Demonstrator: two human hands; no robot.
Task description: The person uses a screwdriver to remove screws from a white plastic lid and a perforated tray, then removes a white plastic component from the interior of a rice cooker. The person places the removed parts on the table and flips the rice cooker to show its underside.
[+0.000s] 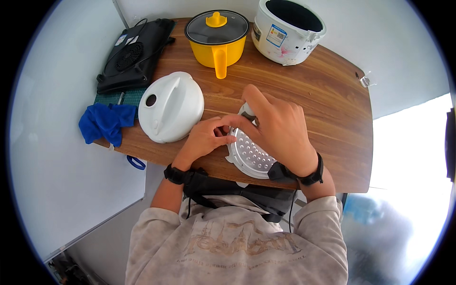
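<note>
A round, dimpled metal inner lid point(254, 154) lies near the table's front edge, partly covered by my right hand. My left hand point(205, 138) is closed at its left rim, thumb over the metal and fingers curled beside the edge. From above, my right hand point(280, 121) reaches over the plate, its fingers bent around a white-and-grey piece point(247, 112) whose kind I cannot make out. The tip of its index finger meets my left fingers at the rim. Left of my hands rests a white rice cooker lid point(172, 108) with a dark oval hole.
A yellow pot point(217, 47) with a glass lid stands at the back, handle toward me. Beside it is an open white rice cooker body point(287, 40). A black fan stand point(133, 54), a green mat point(107, 98) and a blue cloth point(107, 122) occupy the left.
</note>
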